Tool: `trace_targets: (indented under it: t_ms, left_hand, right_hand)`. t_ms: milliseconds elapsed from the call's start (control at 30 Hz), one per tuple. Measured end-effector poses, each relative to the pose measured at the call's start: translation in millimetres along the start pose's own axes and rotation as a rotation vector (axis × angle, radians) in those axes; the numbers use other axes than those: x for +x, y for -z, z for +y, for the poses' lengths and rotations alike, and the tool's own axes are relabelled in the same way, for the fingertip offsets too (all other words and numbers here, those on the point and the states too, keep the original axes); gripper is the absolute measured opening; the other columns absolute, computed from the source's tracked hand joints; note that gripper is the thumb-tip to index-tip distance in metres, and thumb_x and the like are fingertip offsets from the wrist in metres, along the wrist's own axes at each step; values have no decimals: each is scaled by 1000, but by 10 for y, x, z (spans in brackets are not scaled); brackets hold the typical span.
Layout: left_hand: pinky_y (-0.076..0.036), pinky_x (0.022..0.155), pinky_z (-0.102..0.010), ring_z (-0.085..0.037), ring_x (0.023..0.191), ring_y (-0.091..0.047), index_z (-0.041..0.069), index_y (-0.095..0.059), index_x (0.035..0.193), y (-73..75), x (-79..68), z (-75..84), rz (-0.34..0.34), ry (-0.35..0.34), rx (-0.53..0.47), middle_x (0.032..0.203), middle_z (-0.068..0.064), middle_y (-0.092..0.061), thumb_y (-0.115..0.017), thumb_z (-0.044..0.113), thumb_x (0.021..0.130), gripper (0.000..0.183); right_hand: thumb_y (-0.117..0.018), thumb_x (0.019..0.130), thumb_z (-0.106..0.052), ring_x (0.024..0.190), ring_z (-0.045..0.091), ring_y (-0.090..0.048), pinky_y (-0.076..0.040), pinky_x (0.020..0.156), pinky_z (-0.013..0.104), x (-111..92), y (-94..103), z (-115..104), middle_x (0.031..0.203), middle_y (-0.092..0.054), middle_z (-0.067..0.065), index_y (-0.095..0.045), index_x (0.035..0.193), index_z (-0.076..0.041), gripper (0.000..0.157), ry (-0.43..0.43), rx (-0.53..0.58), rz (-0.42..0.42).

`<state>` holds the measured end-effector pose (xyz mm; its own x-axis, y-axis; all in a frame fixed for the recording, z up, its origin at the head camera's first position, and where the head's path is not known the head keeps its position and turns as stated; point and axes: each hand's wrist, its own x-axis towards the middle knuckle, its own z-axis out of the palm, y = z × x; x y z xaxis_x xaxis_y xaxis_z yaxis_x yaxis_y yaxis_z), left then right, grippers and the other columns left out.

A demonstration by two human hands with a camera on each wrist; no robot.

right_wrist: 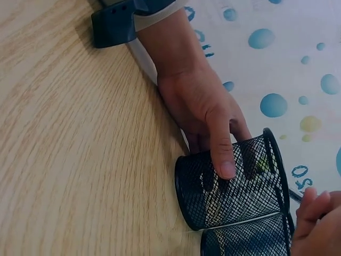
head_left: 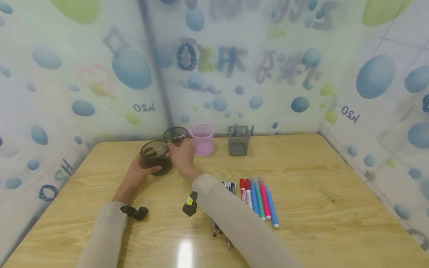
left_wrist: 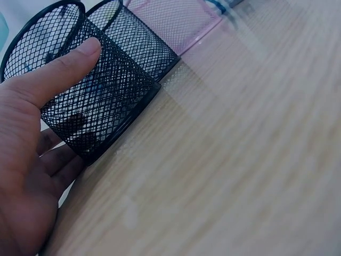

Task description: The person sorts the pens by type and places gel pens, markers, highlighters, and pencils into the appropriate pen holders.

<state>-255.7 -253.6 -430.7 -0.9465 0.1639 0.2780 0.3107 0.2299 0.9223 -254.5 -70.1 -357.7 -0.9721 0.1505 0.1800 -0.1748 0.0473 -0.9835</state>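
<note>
My left hand point(head_left: 138, 172) grips a round black mesh pen cup point(left_wrist: 101, 101), thumb across its near side and fingers around the far side. This cup stands on the table beside a second black mesh cup point(left_wrist: 141, 45). Over the rims, my right hand point(head_left: 182, 153) pinches a slim dark pen point(head_left: 181, 137), held at a slant with one end toward the opening of the gripped cup. In the right wrist view, only part of the right hand point(right_wrist: 319, 226) shows, at the lower right edge, with a short piece of the pen beside its fingertips.
A pink mesh cup point(head_left: 202, 139) stands right of the black cups, and a square grey mesh holder point(head_left: 238, 140) farther right. Red markers point(head_left: 242, 190) lie beside blue, teal and pink felt-tip pens point(head_left: 264, 199). Several pens and pencils point(head_left: 229, 187) lie partly under the right sleeve. A patterned curtain backs the table.
</note>
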Motion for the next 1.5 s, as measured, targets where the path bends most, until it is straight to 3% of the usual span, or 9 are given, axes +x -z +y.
trace_targets:
  t_ms: [100,367,567,967,1100,1233,1500]
  left_hand:
    - [-38,102,-24,-39,128,-41,3,-29,146,32,33,-151,-5,-3,11,140,-26,-42,-75,4,81,80]
    - [-37,96,-16,-38,126,-42,1,-27,146,13,6,-122,13,20,40,139,-24,-44,-76,5,81,81]
    - [-39,99,-23,-38,126,-43,2,-28,147,12,21,-101,13,16,56,139,-24,-44,-76,6,81,81]
    - [-43,94,-20,-41,125,-43,4,-28,146,11,13,-47,-12,27,10,140,-28,-41,-74,4,83,78]
    - [-41,101,-33,-47,126,-40,-2,-27,144,-17,-23,70,-21,26,-11,139,-33,-38,-73,1,82,78]
    - [-36,105,-45,-48,126,-38,-4,-26,144,-47,-42,158,-18,37,-20,140,-34,-37,-73,-1,82,77]
    - [-39,103,-35,-47,127,-38,-5,-28,143,-41,-51,182,-3,26,-2,139,-34,-38,-73,-1,82,76]
  right_hand:
    - [-72,83,-2,59,31,-67,-49,44,23,9,-11,14,65,-62,1,-63,94,0,15,-6,-30,-14]
    - [-76,80,-6,49,14,-61,-50,47,22,9,-54,49,59,-62,-2,-65,89,-3,15,1,-100,-16]
    - [-77,79,-6,54,20,-64,-52,48,23,9,-57,48,64,-64,0,-66,93,1,18,2,-35,-14]
    - [-78,78,-3,55,20,-66,-53,50,21,-8,-95,-13,72,-69,4,-69,95,3,21,-11,-6,19]
    - [-76,76,5,55,21,-66,-54,51,22,-8,-120,12,74,-69,7,-68,98,6,24,-12,56,-5]
    - [-75,75,8,53,18,-64,-54,50,22,-3,-125,62,73,-69,6,-68,99,5,25,4,40,-30]
    - [-76,76,5,50,12,-61,-53,48,23,28,-127,140,72,-67,4,-68,92,2,19,21,54,13]
